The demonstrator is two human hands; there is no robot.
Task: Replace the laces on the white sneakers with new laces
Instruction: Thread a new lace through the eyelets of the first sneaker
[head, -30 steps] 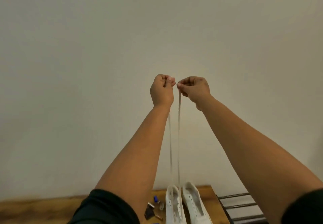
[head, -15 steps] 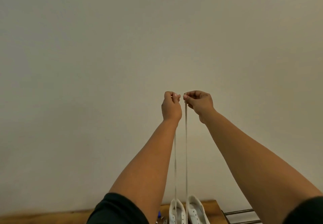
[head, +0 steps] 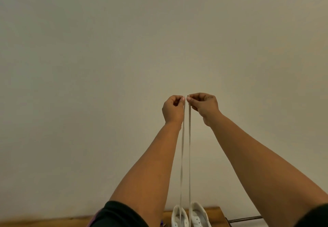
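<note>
Overhead, both arms reach up in front of a plain beige wall (head: 106, 67), and the two hands meet almost knuckle to knuckle. The left hand (head: 173, 108) has its fingers curled in, pinching one end of a white shoelace (head: 189, 155) between thumb and forefinger. The right hand (head: 204, 106) does the same with the other end, its thumb tip pressed against the lace at the top. From these two pinches the lace hangs down in two straight, nearly parallel strands, close together but not touching, with the left strand running just beside the left forearm.

Far below, at the bottom edge of the view, the strands lead down to a pair of white sneakers (head: 198, 216) standing side by side on a wooden table (head: 214, 211). The left strand falls over the left shoe and the right strand over the inner edge of the right shoe; which eyelets the lace passes through is too small to tell. A dark metal bar (head: 245, 219) sticks out just right of the table edge. Black sleeves (head: 117, 216) cover both upper arms at the lower corners.
</note>
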